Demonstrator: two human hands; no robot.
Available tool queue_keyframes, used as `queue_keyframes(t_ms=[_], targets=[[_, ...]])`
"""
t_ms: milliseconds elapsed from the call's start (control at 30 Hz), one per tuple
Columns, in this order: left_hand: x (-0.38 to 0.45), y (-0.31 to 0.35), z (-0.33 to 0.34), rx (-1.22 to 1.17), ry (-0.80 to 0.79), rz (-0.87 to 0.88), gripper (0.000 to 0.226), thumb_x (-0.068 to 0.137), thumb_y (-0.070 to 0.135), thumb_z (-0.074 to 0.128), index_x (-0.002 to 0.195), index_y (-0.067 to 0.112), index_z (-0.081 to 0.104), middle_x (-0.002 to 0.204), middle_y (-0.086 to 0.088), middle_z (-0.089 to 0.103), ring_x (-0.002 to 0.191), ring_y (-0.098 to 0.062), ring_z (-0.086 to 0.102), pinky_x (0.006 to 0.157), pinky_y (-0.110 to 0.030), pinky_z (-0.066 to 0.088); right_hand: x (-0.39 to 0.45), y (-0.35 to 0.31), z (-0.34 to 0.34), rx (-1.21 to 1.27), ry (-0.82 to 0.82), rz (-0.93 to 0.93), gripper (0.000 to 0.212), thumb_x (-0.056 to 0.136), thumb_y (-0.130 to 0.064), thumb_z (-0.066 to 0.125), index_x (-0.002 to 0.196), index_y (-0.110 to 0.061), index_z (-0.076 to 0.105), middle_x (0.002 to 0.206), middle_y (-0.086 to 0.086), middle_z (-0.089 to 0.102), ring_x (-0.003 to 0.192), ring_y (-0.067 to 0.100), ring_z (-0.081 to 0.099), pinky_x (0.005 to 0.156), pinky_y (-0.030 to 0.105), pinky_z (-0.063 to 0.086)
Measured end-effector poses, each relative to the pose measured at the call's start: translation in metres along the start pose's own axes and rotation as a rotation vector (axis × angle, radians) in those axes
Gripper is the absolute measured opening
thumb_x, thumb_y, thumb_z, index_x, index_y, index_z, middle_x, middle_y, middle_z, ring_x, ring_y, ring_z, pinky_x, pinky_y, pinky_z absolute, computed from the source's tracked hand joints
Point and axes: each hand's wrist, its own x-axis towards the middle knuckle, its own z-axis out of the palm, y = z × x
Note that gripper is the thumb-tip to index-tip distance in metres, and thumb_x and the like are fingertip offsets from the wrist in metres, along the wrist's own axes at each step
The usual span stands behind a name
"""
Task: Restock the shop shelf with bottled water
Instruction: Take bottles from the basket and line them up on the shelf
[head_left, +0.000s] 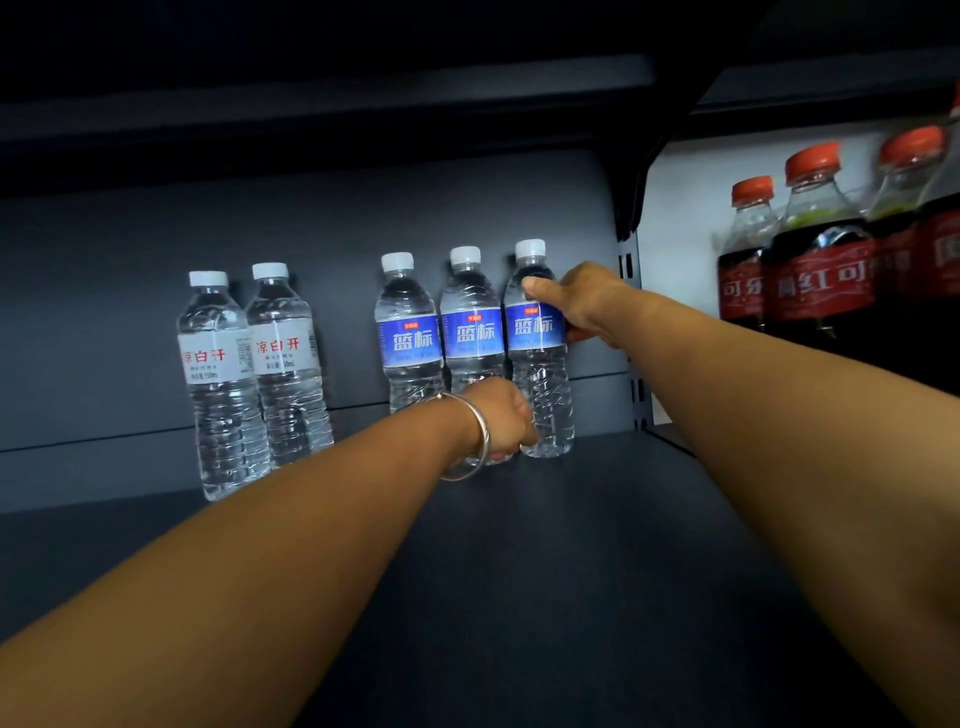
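Far left on the dark grey shelf (597, 571): two clear plastic water bottles with white labels and red characters (249, 364), upright, touching each other, near the back panel. A gap, then three clear plastic water bottles with blue labels and white caps, upright in a tight row: the first blue-label bottle (410, 338) untouched; the middle blue-label bottle (470, 332) gripped low by the left hand (501, 421), fingers curled round its base, silver bangle (475, 436) on the wrist. Beside it, touching, the rightmost blue-label bottle (537, 358), held by the right hand (587, 301), thumb across the shoulder under the cap, remaining fingers wrapped behind at label height. Long axis of each bottle vertical; each bottle directly in its own hand, at the right end of the shelf close to the perforated upright (631, 332). Probably straightening or pushing the row back, so the likely next move: release and fetch more, with wide bare shelf in front. Far right, next bay: dark cola bottles with red caps and red labels (821, 260).
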Motion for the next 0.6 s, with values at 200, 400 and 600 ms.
queue_keyframes(t_ms=[200, 400, 600], targets=[[-0.023, 0.002, -0.008, -0.036, -0.034, -0.020, 0.025, 0.085, -0.001, 0.059, 0.067, 0.013, 0.048, 0.066, -0.008, 0.052, 0.060, -0.017, 0.050, 0.058, -0.024, 0.046, -0.037, -0.008, -0.012, -0.237, 0.000, 0.013, 0.048, 0.097, -0.036, 0.047, 0.121, 0.004, 0.051, 0.124, 0.023, 0.055, 0.111, 0.036, 0.057, 0.096, 0.046, 0.048], [-0.070, 0.019, -0.014, -0.073, -0.053, 0.032, 0.022, 0.086, 0.003, 0.058, 0.070, 0.014, 0.050, 0.071, -0.006, 0.054, 0.066, -0.013, 0.052, 0.064, -0.022, 0.047, -0.113, -0.029, -0.026, -0.488, -0.042, -0.107, 0.045, 0.096, -0.018, 0.050, 0.138, -0.004, 0.041, 0.140, 0.017, 0.046, 0.127, 0.030, 0.044, 0.105, 0.033, 0.033], [-0.150, 0.032, -0.018, -0.042, -0.029, 0.211, 0.021, 0.084, 0.006, 0.061, 0.068, 0.015, 0.052, 0.083, -0.012, 0.055, 0.083, -0.022, 0.052, 0.083, -0.034, 0.049, -0.223, -0.044, -0.032, -0.476, 0.083, -0.117, 0.053, 0.095, -0.020, 0.052, 0.145, -0.011, 0.034, 0.144, 0.012, 0.043, 0.131, 0.024, 0.042, 0.103, 0.025, 0.033]])
